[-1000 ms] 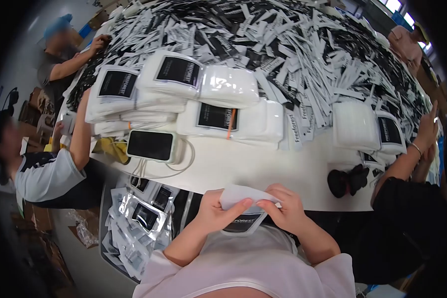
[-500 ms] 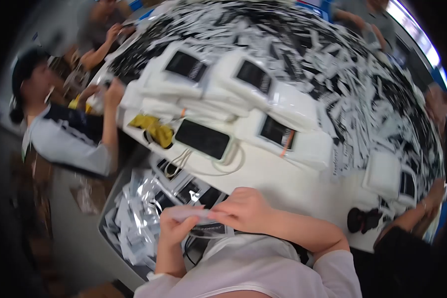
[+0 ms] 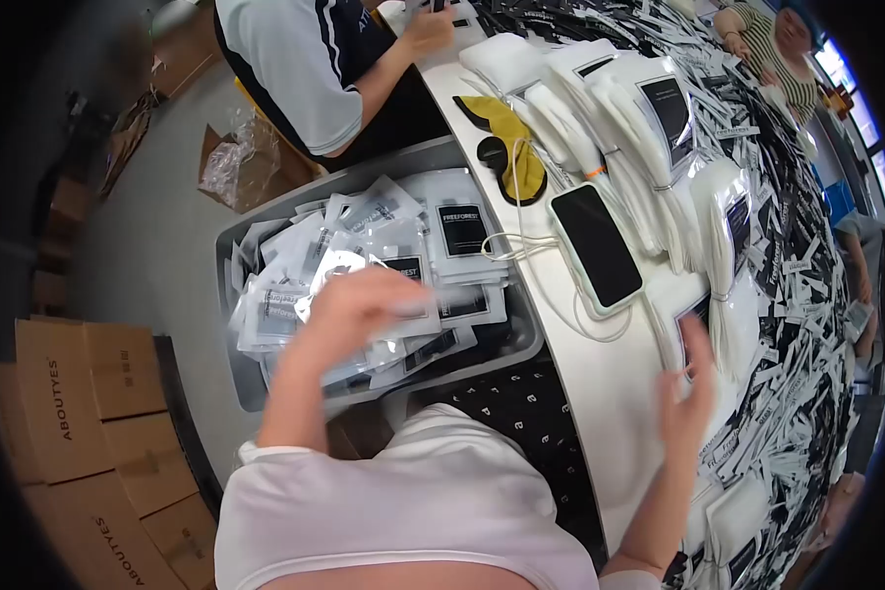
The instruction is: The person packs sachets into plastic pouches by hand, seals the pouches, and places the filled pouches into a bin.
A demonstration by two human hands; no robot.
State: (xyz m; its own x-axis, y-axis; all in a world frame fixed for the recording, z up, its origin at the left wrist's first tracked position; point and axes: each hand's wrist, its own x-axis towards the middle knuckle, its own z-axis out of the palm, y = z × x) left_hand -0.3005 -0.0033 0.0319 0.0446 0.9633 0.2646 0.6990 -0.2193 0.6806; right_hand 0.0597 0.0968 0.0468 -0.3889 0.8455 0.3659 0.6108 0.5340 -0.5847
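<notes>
1. The left hand (image 3: 359, 305) is above the deep grey tub of hard plastic (image 3: 423, 159). Its fingers look bent, but they are blurred, with a whitish smear at the tips; I cannot tell if it grips something.
2. The right hand (image 3: 690, 393) is open, with thumb and fingers apart, over the edge of the stacked bundles; whether it touches them, I cannot tell.
3. Below and around the left hand, thin flat pouches of glossy film with black rectangular labels (image 3: 459, 231) lie loosely inside the tub, overlapping at many angles.
4. Just beyond the right hand, thick bundles of white, shiny packets with black labels (image 3: 649, 147) are piled on the smooth white desk (image 3: 600, 393).
5. Between the two hands, and farther forward, lies the dark-screened rectangular phone in a pale case (image 3: 597, 246), with a thin, looped, whitish cable beside it.
6. Beyond the phone, the curved yellow and black object (image 3: 521, 157) lies on the desk.
7. To the right of the right hand spreads a wide heap of narrow black and white strips (image 3: 801, 324).
</notes>
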